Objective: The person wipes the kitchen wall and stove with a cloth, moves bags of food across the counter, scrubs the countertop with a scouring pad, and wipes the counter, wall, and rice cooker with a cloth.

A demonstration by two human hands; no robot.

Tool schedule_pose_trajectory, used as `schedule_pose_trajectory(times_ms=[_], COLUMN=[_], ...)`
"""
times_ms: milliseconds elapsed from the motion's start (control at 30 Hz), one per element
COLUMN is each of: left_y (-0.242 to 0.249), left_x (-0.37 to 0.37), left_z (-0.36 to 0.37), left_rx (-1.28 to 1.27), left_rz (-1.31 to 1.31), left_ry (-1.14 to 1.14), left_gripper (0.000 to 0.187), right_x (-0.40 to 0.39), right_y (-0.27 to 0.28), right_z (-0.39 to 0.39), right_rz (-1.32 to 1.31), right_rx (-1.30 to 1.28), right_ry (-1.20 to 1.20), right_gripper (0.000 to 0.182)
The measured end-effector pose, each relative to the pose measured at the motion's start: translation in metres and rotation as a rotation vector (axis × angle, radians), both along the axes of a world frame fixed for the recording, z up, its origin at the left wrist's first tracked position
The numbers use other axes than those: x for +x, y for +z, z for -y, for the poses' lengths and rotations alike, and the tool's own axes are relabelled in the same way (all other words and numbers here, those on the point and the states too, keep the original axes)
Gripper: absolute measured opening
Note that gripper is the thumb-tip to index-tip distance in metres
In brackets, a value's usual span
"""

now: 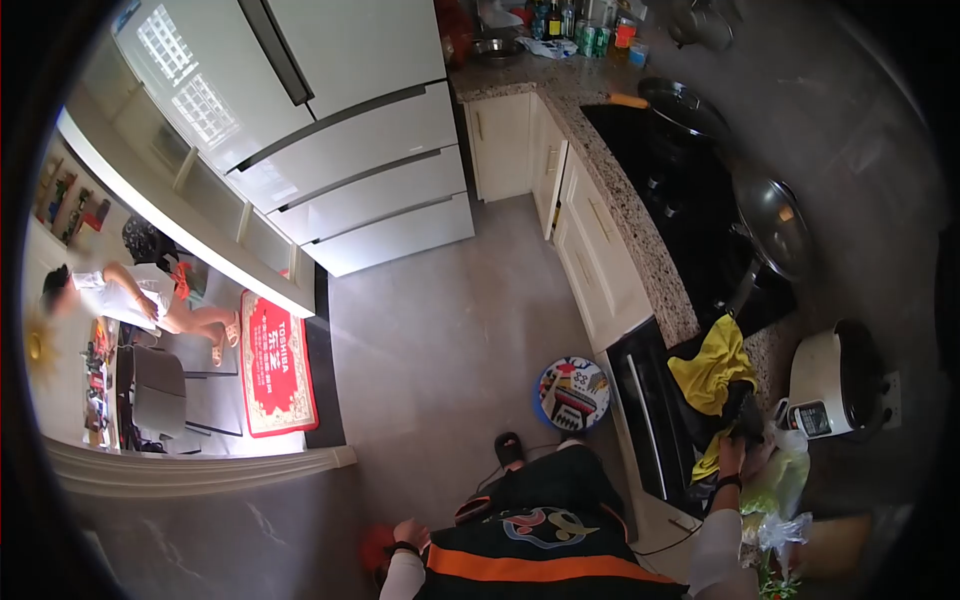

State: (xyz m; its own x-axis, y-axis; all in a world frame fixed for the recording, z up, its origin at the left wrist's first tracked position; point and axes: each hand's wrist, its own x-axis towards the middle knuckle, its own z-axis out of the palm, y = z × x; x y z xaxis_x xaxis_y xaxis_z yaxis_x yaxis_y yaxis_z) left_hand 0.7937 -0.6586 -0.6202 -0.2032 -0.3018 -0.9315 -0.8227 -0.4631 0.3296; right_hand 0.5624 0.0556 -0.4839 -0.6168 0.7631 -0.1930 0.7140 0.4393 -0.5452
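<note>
My right hand (732,458) is at the counter on the right, closed on the yellow cloth (712,375), part of which spreads over the counter edge above the black oven. Dark cloth or material lies against the yellow one. Beside it sit a plastic bag with green contents (778,480) and a white rice cooker (822,380). My left hand (410,533) hangs low at my left side, near the dark apron with an orange band (540,562); its fingers look loosely curled, and whether they hold anything is too small to tell.
A black cooktop (660,190) holds a wok (775,228) and a lidded pan (685,108). A round patterned stool (573,393) stands by the oven (640,415). The fridge (350,130) is ahead. Another person (135,290) stands in the left room near a chair and red mat (280,365).
</note>
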Motion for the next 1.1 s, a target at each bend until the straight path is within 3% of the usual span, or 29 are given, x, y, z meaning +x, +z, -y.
schedule_pose_trajectory(times_ms=[233, 433, 567, 667, 767, 800, 833, 967, 1100], left_y=[0.046, 0.07, 0.039, 0.04, 0.003, 0.011, 0.014, 0.01, 0.036], left_x=[-0.068, -0.072, -0.031, -0.007, 0.023, 0.022, 0.013, 0.007, -0.014], left_z=[-0.03, -0.02, -0.005, -0.017, -0.015, -0.017, -0.027, -0.03, -0.034], left_rx=[-0.065, -0.137, -0.052, -0.126, -0.097, -0.065, -0.076, 0.109, -0.04], left_rz=[-0.128, -0.189, -0.045, 0.028, -0.041, -0.11, 0.015, -0.097, -0.152], left_ry=[0.039, 0.023, 0.101, 0.127, 0.089, 0.015, 0.203, 0.321, 0.234], left_gripper=[0.026, 0.027, 0.022, 0.019, 0.019, 0.019, 0.019, 0.02, 0.021], right_x=[-0.007, -0.008, -0.01, -0.006, -0.008, -0.009, -0.011, -0.012, -0.012], right_y=[0.005, 0.016, 0.008, -0.013, -0.019, -0.023, -0.027, -0.03, -0.062], right_z=[-0.007, -0.005, -0.014, -0.028, -0.031, -0.036, -0.042, -0.045, -0.076], right_rz=[-0.061, -0.09, -0.042, -0.133, -0.132, -0.125, -0.126, -0.148, -0.165], right_rx=[-0.099, -0.19, -0.202, -0.26, -0.284, -0.299, -0.304, -0.256, -0.319], right_ry=[-0.014, 0.053, 0.048, 0.03, 0.019, 0.003, 0.013, 0.092, 0.093], right_gripper=[0.047, 0.048, 0.046, 0.049, 0.05, 0.05, 0.05, 0.049, 0.047])
